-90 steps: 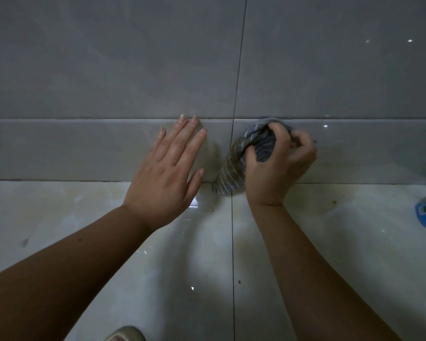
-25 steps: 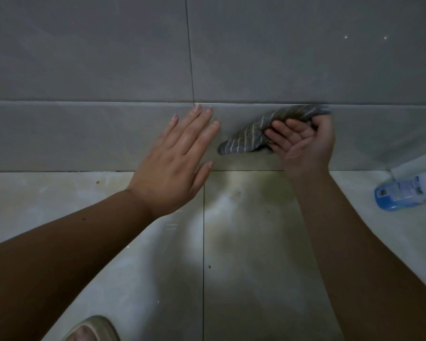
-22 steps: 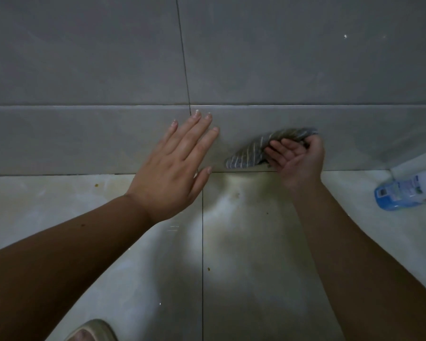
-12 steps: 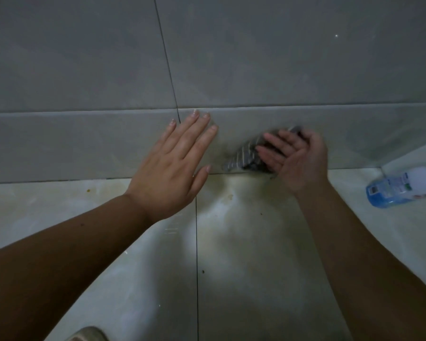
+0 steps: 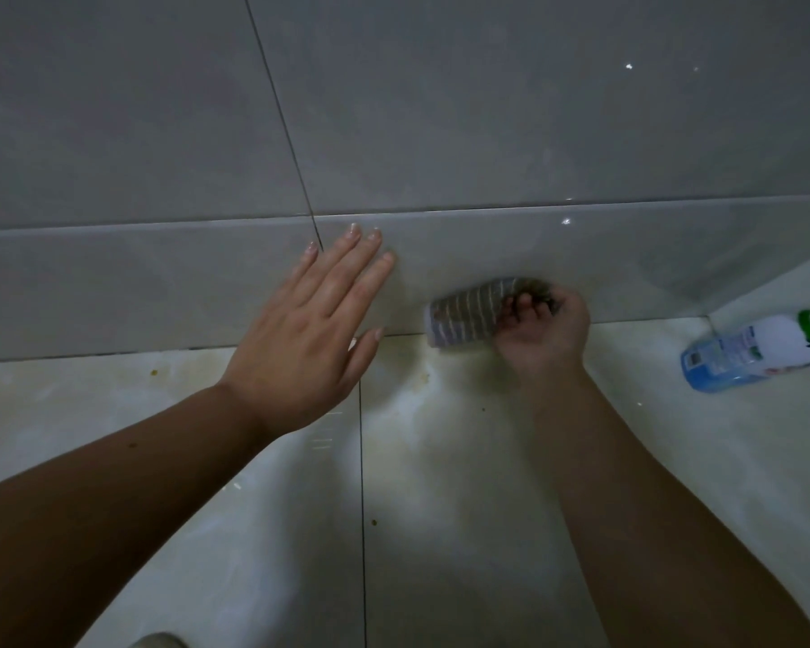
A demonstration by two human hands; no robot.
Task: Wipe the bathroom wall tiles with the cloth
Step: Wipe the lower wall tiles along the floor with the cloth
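Right hand (image 5: 541, 336) grip closed on striped cloth (image 5: 464, 318) against wall tile (image 5: 627, 264); left hand (image 5: 305, 339) spread open, flat.

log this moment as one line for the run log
phase: wiping low wall tile | right hand: shut on cloth, at wall-floor joint | left hand: open, flat on wall tile | bottle: lying on floor, right

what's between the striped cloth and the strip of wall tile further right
Nothing visible. The grey striped cloth, bunched in the right hand, already presses the low grey wall tile, bare rightward to the corner.
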